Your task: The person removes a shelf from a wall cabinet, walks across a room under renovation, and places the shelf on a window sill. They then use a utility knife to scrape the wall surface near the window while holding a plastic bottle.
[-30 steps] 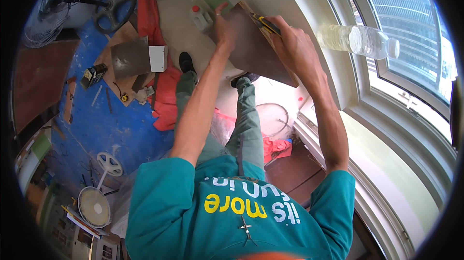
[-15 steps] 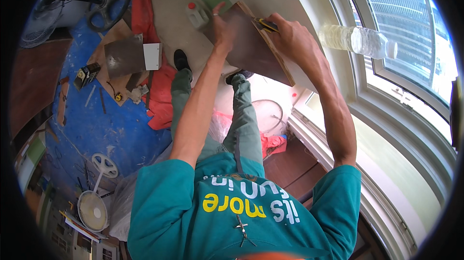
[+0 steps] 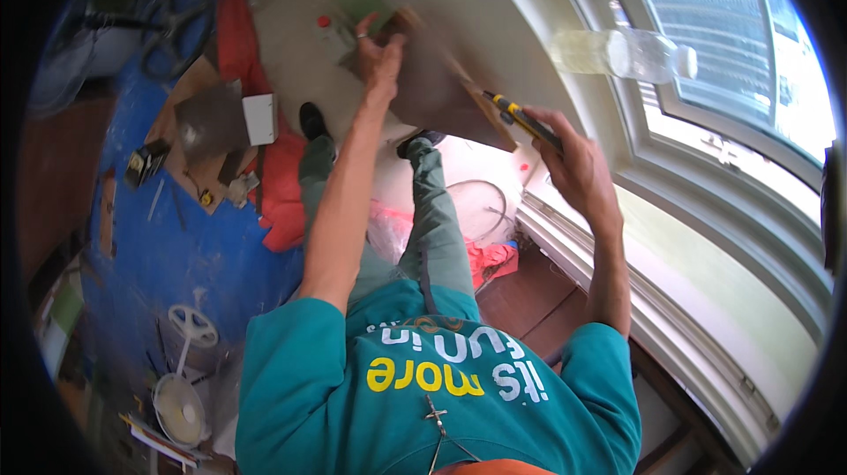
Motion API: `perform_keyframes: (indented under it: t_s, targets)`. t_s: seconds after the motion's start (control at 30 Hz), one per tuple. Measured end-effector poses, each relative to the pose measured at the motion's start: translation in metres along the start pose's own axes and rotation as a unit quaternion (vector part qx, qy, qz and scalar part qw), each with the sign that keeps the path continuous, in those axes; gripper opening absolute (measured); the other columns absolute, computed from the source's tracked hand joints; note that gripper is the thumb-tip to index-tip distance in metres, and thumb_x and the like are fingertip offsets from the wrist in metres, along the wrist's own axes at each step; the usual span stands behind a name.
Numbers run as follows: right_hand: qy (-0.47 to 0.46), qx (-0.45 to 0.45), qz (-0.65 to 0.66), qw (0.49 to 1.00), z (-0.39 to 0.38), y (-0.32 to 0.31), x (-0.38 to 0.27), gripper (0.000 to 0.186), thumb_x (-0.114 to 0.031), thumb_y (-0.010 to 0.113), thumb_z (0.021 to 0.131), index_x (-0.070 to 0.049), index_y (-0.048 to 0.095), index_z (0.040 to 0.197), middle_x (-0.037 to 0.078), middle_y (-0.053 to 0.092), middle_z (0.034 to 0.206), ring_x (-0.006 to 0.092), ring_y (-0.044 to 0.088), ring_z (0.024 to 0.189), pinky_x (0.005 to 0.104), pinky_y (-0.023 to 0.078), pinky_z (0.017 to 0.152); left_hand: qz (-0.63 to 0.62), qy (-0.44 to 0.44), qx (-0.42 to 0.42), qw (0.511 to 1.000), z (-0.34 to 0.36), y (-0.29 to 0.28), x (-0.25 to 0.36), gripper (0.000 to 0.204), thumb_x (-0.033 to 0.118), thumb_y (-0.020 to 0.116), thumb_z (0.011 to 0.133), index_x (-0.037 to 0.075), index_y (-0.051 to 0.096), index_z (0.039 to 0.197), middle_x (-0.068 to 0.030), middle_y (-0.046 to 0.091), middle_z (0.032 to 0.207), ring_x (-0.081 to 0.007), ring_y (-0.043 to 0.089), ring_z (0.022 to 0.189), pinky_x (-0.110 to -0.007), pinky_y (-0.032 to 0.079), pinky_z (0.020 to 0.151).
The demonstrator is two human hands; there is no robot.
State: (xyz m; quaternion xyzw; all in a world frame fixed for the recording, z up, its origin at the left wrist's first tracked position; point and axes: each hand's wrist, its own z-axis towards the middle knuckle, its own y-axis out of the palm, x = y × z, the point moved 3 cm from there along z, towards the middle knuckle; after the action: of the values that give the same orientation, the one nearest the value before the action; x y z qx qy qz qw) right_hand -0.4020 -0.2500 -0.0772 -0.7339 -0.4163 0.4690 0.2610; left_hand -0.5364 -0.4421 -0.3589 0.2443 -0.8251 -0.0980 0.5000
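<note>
A flat dark-brown board (image 3: 441, 100) with a pale raw edge stands tilted in front of me, its upper part blurred. My left hand (image 3: 383, 62) grips it at its left side, thumb raised and a ring on one finger. In my right hand (image 3: 578, 162), the fingers are wrapped round a yellow-and-black utility knife (image 3: 527, 120). The tip of the knife is at the board's right edge, close to its lower corner; whether it touches cannot be made out.
On the right, a clear plastic bottle (image 3: 653, 56) lies by the window frame (image 3: 640, 127). Behind my left hand is a red-capped jug (image 3: 324, 23). Board offcuts (image 3: 212, 122), a tape measure (image 3: 206, 197) and red sheeting (image 3: 282, 201) cover the blue floor at left, beside a fan (image 3: 179, 409).
My right hand has brought the knife down along the board's edge, toward me and to the right. My left hand still holds the board. The whole view has shifted slightly.
</note>
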Motion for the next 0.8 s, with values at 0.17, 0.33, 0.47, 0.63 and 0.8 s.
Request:
perform_keyframes:
  t_s: [0.17,0.33,0.47,0.63,0.8]
  targets:
    - [0.135,0.123,0.385,0.904,-0.101,0.014,0.063,0.035,-0.01,0.06,0.099,-0.007,0.054,0.133,-0.002,0.053,0.073,0.0039,0.045,0.058,0.0196,0.034,0.05,0.042,-0.019,-0.025,0.999,-0.001,0.005,0.009,0.069,0.013,0.067,0.079,0.014,0.04,0.143,-0.0164,0.049,0.126,-0.023,0.053,0.107,-0.037,0.051,0.086]
    - [0.122,0.323,0.402,0.848,-0.142,0.029,0.114,0.036,-0.03,0.055,0.105,-0.002,0.056,0.126,0.006,0.062,0.077,0.0094,0.056,0.064,0.0232,0.046,0.058,0.06,-0.016,-0.03,0.998,-0.004,0.006,0.013,0.07,0.013,0.065,0.081,0.015,0.036,0.145,-0.0178,0.047,0.132,-0.0255,0.048,0.117,-0.046,0.047,0.094]
    - [0.106,0.368,0.364,0.849,-0.125,0.021,0.134,0.031,-0.026,0.06,0.103,0.0,0.062,0.119,0.005,0.064,0.085,0.0097,0.059,0.075,0.0243,0.048,0.068,0.081,-0.006,-0.028,0.996,-0.007,0.007,0.015,0.069,0.013,0.064,0.082,0.015,0.035,0.145,-0.016,0.047,0.13,-0.0249,0.049,0.113,-0.046,0.046,0.094]
    - [0.105,0.408,0.275,0.864,-0.113,0.015,0.127,0.026,-0.023,0.059,0.103,0.0,0.063,0.113,0.003,0.061,0.082,0.0084,0.055,0.075,0.0235,0.044,0.068,0.08,-0.023,-0.019,0.996,-0.002,0.002,0.012,0.07,0.012,0.064,0.081,0.015,0.035,0.145,-0.0138,0.048,0.124,-0.023,0.049,0.108,-0.045,0.047,0.09]
    - [-0.055,0.419,0.329,0.844,-0.103,0.026,0.073,0.018,-0.014,0.055,0.103,0.0,0.062,0.112,0.003,0.058,0.09,0.0087,0.052,0.075,0.0244,0.044,0.07,0.067,0.003,-0.029,0.997,0.003,0.0,0.004,0.069,0.014,0.065,0.082,0.016,0.036,0.144,-0.013,0.05,0.121,-0.0216,0.05,0.103,-0.042,0.048,0.086]
